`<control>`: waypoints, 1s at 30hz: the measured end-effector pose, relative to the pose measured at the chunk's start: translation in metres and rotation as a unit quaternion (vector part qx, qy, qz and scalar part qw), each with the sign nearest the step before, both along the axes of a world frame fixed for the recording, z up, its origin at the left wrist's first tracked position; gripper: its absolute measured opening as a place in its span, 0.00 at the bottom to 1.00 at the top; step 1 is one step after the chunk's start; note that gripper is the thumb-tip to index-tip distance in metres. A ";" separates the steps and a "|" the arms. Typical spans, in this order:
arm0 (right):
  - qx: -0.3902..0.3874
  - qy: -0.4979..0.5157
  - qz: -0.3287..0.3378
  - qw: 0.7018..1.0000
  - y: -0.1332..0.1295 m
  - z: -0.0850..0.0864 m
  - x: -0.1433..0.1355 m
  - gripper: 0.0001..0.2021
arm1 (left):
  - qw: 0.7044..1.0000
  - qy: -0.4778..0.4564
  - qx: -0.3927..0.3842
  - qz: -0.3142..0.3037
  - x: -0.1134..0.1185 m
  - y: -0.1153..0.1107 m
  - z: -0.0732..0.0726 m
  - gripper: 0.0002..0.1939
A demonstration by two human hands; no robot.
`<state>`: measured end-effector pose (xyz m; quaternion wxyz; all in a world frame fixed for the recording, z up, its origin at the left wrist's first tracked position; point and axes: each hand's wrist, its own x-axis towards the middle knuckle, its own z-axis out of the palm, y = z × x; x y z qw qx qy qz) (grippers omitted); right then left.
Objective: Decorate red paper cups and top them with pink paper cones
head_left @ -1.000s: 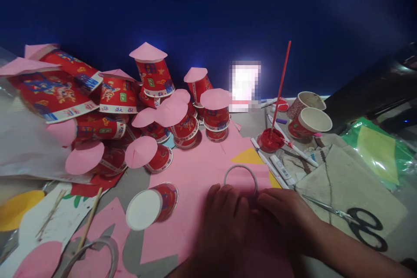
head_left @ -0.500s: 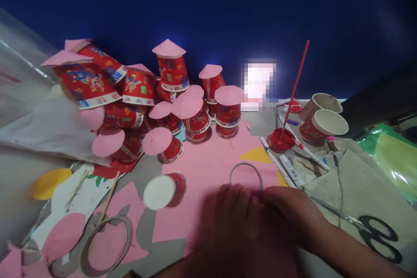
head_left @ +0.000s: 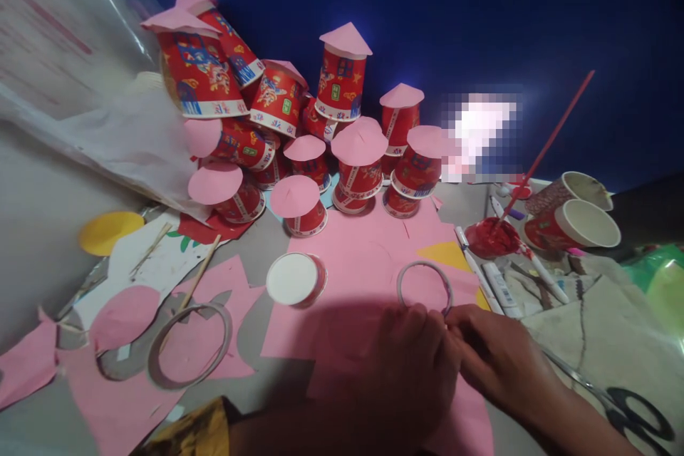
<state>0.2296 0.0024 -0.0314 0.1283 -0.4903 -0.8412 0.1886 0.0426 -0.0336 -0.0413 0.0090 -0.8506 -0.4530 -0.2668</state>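
A thin, pale ring that looks like a roll of tape (head_left: 426, 263) stands out above my hands, over a sheet of pink paper (head_left: 358, 256). My left hand (head_left: 420, 363) is closed, its curled fingers gripping the lower side of the roll. Beside it, my right hand (head_left: 494, 349) pinches the roll's lower right edge, thumb and fingers pressed together. The lower part of the roll is hidden behind the fingers. An upside-down paper cup (head_left: 292, 279) with a white base stands left of my hands.
Several red cups with pink paper cones (head_left: 345, 78) are stacked at the back left. A larger ring (head_left: 152, 363) lies among pink scraps. To the right are scissors (head_left: 614, 399), markers (head_left: 499, 288), a red paint pot (head_left: 491, 236) with a stick, and open paper cups (head_left: 550, 224).
The camera view has turned left, so the table things sit further right. Both hands remain together at the roll, and the left sleeve now shows.
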 end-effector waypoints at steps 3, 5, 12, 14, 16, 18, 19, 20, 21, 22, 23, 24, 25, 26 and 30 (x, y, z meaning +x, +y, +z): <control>0.002 0.005 -0.002 1.000 0.000 0.000 0.001 0.09 | 1.000 -0.011 -0.013 -0.003 0.001 0.001 -0.004 0.05; 0.008 0.003 0.002 1.000 -0.001 -0.001 0.002 0.09 | 1.000 -0.022 -0.015 0.003 0.003 0.001 -0.007 0.04; 0.012 0.002 0.012 1.000 -0.001 -0.002 0.002 0.11 | 0.999 -0.012 -0.038 0.002 0.002 0.001 -0.010 0.06; 0.008 0.003 0.015 1.000 -0.001 -0.004 0.002 0.11 | 0.999 -0.003 -0.047 -0.008 0.000 0.000 -0.009 0.08; 0.006 0.005 0.014 1.000 0.000 -0.005 0.002 0.11 | 0.999 -0.005 -0.049 -0.004 0.000 0.001 -0.010 0.09; -0.001 0.006 0.009 1.000 0.000 -0.005 0.001 0.11 | 0.999 -0.008 -0.050 0.002 0.001 0.001 -0.011 0.09; -0.005 0.005 0.005 1.000 0.000 -0.005 0.001 0.10 | 0.999 -0.003 -0.053 -0.001 0.001 0.001 -0.012 0.09; -0.010 0.006 0.002 1.000 0.000 -0.005 0.001 0.09 | 0.999 -0.003 -0.052 -0.002 0.002 0.002 -0.013 0.09; -0.012 0.009 -0.001 1.000 0.000 -0.005 0.001 0.09 | 0.999 -0.005 -0.050 -0.001 0.002 0.002 -0.013 0.09; -0.014 0.013 -0.003 1.000 -0.001 -0.005 0.001 0.09 | 0.999 -0.011 -0.043 0.002 0.002 0.002 -0.014 0.09; -0.014 0.018 -0.005 1.000 -0.001 -0.006 0.002 0.10 | 0.999 -0.018 -0.034 0.007 0.002 0.003 -0.015 0.09; -0.015 0.021 -0.005 1.000 -0.002 -0.006 0.002 0.10 | 0.999 -0.028 -0.022 0.014 0.001 0.003 -0.014 0.10; -0.016 0.023 -0.006 1.000 -0.002 -0.007 0.003 0.11 | 0.999 -0.034 -0.010 0.018 0.000 0.003 -0.014 0.11; -0.017 0.023 -0.005 1.000 -0.002 -0.008 0.003 0.11 | 0.999 -0.032 -0.003 0.015 -0.002 0.003 -0.013 0.12; -0.027 0.016 -0.012 0.999 -0.001 -0.010 0.002 0.13 | 1.000 -0.003 0.000 -0.021 -0.007 0.004 -0.010 0.15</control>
